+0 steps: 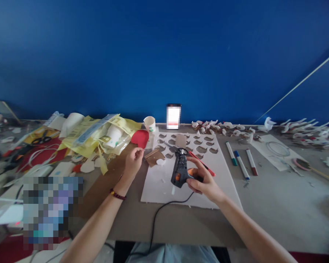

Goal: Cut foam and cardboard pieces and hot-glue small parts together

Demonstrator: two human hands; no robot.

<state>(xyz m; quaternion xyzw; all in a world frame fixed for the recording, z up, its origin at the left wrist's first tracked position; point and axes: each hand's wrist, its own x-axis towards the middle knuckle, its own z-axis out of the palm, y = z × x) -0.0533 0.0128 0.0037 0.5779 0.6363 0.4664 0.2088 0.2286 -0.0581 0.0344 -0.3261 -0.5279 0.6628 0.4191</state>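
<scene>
My right hand [205, 179] is wrapped round the grip of a black glue gun [180, 170] with orange parts; its cord runs down over the table's front edge. The gun hovers over a white foam-like sheet [164, 188] with rows of curved cut-out holes. To its left, my left hand [134, 160] is pinched closed near a small brown board [154, 157]; anything between its fingertips is too small to make out. A red heart-shaped piece [140, 138] lies just behind that hand. A red stick-like tool [205, 166] lies partly behind the gun and right hand.
Several markers [241, 165] lie right of the sheet. A paper cup [149, 124] and a lit phone [173, 117] stand at the back. Yellow plastic packaging [84, 133], cables and scraps crowd the left. Several small white-and-red shapes [235, 129] line the back right.
</scene>
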